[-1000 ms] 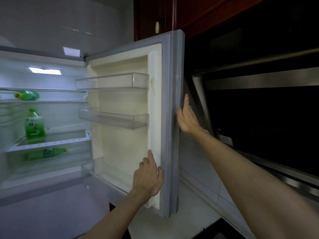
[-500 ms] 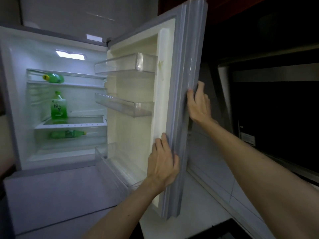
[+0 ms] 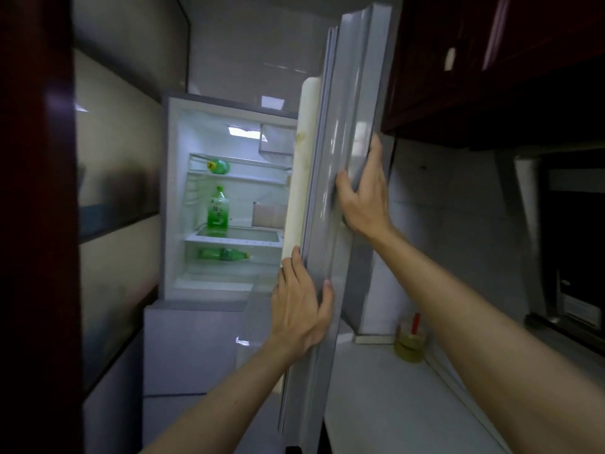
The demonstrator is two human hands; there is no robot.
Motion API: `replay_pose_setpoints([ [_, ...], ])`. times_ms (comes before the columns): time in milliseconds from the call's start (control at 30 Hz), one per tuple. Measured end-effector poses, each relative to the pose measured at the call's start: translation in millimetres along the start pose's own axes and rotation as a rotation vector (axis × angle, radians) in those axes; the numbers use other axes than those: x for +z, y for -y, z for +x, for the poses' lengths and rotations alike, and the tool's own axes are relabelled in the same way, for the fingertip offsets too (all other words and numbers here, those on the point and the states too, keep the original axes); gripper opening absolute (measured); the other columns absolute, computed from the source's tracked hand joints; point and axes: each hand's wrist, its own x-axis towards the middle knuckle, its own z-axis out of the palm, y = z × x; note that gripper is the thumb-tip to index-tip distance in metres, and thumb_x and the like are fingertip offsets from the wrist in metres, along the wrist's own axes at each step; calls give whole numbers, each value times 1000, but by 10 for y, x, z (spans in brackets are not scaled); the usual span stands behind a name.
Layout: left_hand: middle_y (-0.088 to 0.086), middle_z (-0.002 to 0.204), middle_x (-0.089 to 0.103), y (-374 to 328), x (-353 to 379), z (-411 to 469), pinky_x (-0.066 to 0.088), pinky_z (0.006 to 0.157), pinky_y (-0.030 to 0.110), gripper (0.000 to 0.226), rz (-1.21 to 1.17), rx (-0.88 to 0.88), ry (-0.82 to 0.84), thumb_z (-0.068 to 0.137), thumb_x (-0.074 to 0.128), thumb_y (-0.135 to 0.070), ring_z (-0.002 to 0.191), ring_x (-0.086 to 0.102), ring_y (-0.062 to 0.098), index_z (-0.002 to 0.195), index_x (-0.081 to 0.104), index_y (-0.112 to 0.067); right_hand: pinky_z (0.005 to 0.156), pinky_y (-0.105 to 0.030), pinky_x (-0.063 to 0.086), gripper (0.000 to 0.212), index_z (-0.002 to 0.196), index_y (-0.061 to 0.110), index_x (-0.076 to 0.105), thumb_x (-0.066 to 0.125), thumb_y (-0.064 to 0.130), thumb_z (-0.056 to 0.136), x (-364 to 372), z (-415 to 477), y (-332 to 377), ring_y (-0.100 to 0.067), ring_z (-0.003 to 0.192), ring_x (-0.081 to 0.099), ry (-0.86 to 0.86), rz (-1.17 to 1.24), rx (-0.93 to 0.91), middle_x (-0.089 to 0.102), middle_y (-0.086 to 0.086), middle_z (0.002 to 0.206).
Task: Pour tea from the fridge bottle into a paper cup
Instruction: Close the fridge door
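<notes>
Both hands are on the fridge door (image 3: 343,158), seen nearly edge-on. The left grip (image 3: 299,309) clasps the door's free edge low down: fingers flat on the gasket side, thumb over the outer side. The right grip (image 3: 363,198) sits higher on the same edge, thumb on the edge face, fingers wrapped round to the outer skin. So both are clamped on the door & neither is free.

Task's thing is the upright bottle (image 3: 218,208). It's left of the door & well beyond it, standing on a shelf in the lit cavity, long axis vertical, cap up. Two more green bottles lie on their sides, also left of the door: one higher (image 3: 218,166), one lower (image 3: 224,254).

The left grip is on the door's cavity side, so it's nearer. The right one has the door btw it & the bottle. Reach prob goes w/ the left, straight in, side-on round the body.

Bottle is translucent green plastic w/ a printed label, round body, narrow neck; likely smooth, maybe slick from cold. Door has a glossy grey skin, ribbed gasket & cream plastic liner w/ a yellowish stain. Right of the door is a pale table (image 3: 393,404) w/ a small jar (image 3: 411,342) of yellowish liquid, red top. No paper cup in view.
</notes>
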Motion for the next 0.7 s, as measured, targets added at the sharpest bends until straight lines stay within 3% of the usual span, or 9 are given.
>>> replay_pose_setpoints([
  [133, 11, 141, 40, 369, -342, 92, 41, 99, 39, 88, 17, -71, -7, 84, 21, -60, 126, 44, 28, 151, 17, -2, 121, -30, 13, 81, 155, 6, 4, 56, 22, 95, 450, 26, 246, -20, 149, 16, 31, 24, -69, 12, -9, 163],
  [400, 11, 156, 25, 1098, -860, 374, 33, 107, 43, 86, 4, -208, 76, 94, 41, -56, 139, 34, 29, 153, 3, -7, 122, -29, 6, 85, 154, 1, 5, 58, 22, 91, 1464, 103, 710, -24, 150, 9, 26, -45, -135, 7, -15, 163],
  [700, 16, 140, 42, 1760, -1124, 836, 42, 101, 45, 74, -130, -358, 137, 93, 32, -64, 122, 49, 33, 143, 25, -10, 122, -31, -1, 82, 153, 1, 0, 51, 33, 98, 2314, 225, 947, -29, 151, 0, 52, -147, -161, -1, -18, 163],
])
